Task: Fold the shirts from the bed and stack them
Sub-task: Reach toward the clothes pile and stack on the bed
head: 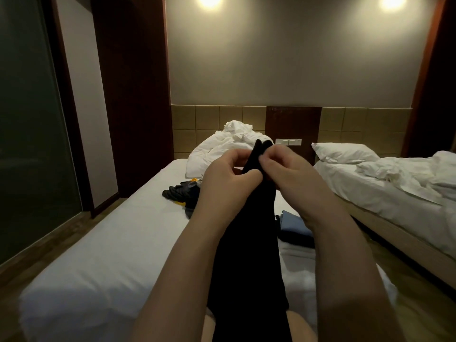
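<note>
hands: left hand (223,180) and right hand (287,175) both pinching the black shirt (249,243), mid-frame
folded stack (294,227): on bed (111,243), right of center
loose pile (183,193): left of center

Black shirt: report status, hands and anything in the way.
Both pinching: left hand, right hand, at the top of the black shirt, hanging down. On the bed: folded blue stack at right, loose dark pile at left.
</note>
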